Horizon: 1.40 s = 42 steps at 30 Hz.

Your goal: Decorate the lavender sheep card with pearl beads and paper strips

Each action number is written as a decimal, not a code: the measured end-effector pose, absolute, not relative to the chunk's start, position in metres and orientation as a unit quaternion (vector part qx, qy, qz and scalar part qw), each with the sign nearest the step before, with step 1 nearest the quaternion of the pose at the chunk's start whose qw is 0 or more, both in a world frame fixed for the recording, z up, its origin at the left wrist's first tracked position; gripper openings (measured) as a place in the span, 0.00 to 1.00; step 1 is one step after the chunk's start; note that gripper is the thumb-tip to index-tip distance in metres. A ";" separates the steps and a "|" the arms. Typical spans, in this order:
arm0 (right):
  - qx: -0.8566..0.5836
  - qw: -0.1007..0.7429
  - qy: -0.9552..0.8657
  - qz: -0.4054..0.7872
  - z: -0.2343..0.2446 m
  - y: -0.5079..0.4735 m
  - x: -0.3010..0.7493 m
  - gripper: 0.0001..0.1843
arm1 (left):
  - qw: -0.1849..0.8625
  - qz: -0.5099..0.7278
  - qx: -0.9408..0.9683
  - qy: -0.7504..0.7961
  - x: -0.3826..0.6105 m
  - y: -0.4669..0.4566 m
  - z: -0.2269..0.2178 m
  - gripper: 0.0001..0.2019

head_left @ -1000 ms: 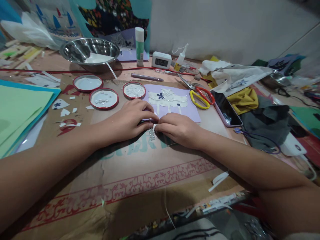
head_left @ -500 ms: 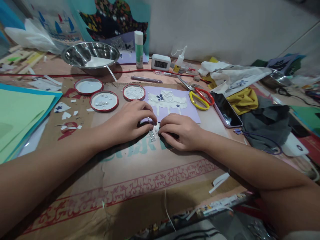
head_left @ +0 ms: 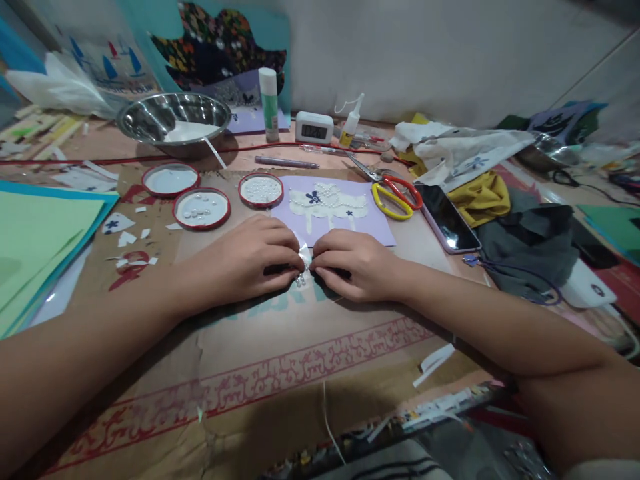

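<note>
My left hand (head_left: 255, 259) and my right hand (head_left: 357, 265) meet low over the table, fingertips almost touching. Both are closed in a pinch at a small white strip with pearl beads (head_left: 301, 281), mostly hidden by the fingers. Just behind them lies a purple card (head_left: 377, 230) bearing a white cut-out, edged with tiny beads and dark blue flowers. A red-rimmed lid of small pearl beads (head_left: 261, 189) sits at the card's left. Beside it, another lid (head_left: 201, 208) holds several bigger beads, and a third lid (head_left: 171, 180) stands behind.
Scissors (head_left: 393, 197) rest on the card's right corner, near a phone (head_left: 449, 217). Farther back are a metal bowl (head_left: 173, 120), a glue stick (head_left: 269, 107), a small clock (head_left: 314, 127) and a glue bottle (head_left: 351, 123). Coloured paper (head_left: 45, 233) lies left, dark cloth (head_left: 525, 237) right.
My left fingertips have come down and closer to my right ones at the beaded strip, covering more of its beads. The whole view has shifted slightly.
</note>
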State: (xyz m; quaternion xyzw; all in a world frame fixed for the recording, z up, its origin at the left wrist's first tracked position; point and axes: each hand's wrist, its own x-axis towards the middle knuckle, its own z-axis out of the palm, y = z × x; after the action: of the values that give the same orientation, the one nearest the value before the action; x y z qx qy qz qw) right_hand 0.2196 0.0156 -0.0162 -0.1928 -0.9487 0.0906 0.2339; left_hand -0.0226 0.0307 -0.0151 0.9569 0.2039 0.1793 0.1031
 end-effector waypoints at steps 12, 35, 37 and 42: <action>-0.186 0.251 -0.947 0.072 -0.018 0.017 0.219 0.12 | 0.124 0.180 0.949 0.228 -0.023 0.027 -0.015 0.09; -0.189 0.249 -0.947 0.076 -0.018 0.016 0.219 0.14 | 0.128 0.180 0.948 0.228 -0.023 0.029 -0.018 0.10; -0.191 0.249 -0.947 0.073 -0.019 0.016 0.218 0.14 | 0.129 0.179 0.948 0.230 -0.023 0.029 -0.018 0.10; -0.190 0.247 -0.948 0.060 -0.021 0.017 0.218 0.14 | 0.125 0.182 0.948 0.228 -0.023 0.030 -0.019 0.10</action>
State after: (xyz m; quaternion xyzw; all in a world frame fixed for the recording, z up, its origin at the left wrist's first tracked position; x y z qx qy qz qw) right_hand 0.2180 0.0166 -0.0206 -0.1897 -0.9482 0.0600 0.2475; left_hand -0.0229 0.0295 -0.0188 0.9481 0.2284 0.1821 0.1255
